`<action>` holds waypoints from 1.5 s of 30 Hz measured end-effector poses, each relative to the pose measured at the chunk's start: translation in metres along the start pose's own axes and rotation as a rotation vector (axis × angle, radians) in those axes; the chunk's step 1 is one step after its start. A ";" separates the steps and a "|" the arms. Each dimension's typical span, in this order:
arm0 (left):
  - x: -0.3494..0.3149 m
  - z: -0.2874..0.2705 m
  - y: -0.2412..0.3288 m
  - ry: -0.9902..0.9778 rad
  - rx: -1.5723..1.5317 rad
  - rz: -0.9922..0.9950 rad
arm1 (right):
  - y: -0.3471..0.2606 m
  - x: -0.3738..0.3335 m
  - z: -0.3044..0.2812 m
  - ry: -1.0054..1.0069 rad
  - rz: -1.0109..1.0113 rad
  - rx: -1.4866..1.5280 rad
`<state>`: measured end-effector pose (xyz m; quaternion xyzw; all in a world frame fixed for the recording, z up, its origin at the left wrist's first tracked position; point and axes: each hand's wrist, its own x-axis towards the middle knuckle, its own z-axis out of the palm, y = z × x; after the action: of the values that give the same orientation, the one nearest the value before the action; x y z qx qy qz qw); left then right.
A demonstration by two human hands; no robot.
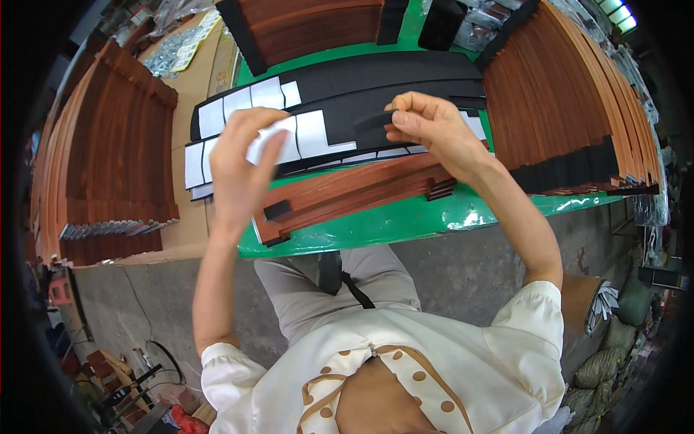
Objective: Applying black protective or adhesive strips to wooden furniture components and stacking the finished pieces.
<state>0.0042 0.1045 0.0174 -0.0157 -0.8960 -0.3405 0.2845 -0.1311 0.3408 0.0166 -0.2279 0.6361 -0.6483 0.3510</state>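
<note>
My right hand point(434, 130) pinches a small black pad point(374, 128) between thumb and fingertips, over the black sheets. Slightly blurred, my left hand point(242, 155) has its thumb and forefinger apart and curved, above the left part of the sheets; nothing shows plainly between them. The black sheets point(405, 79) lie in layers on the green table, with white backing point(312, 134) showing along their left parts. Closer to me lie reddish-brown wooden slats point(354, 194), one bearing a black pad point(277, 210) near its left end.
Stacks of brown slats stand at the left point(119, 137) and right point(571, 94), with another stack point(311, 32) at the back. A dark phone-like object point(442, 24) sits behind the sheets. The green tabletop's near edge point(405, 230) runs before my lap.
</note>
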 end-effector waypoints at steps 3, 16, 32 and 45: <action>-0.012 0.022 0.056 0.046 0.012 0.267 | 0.004 -0.030 0.012 -0.033 -0.037 0.096; -0.070 0.058 0.080 0.029 -0.194 0.309 | 0.040 -0.116 0.006 -0.016 0.114 0.471; -0.053 0.093 0.091 -0.148 0.308 0.320 | 0.051 -0.138 -0.024 0.376 -0.752 -1.023; -0.049 0.060 0.055 -0.292 0.441 0.168 | 0.050 -0.112 -0.077 0.428 -0.628 -0.961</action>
<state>0.0276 0.1924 -0.0117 -0.0765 -0.9755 -0.1068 0.1763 -0.1074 0.4781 -0.0228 -0.4021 0.8162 -0.3926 -0.1343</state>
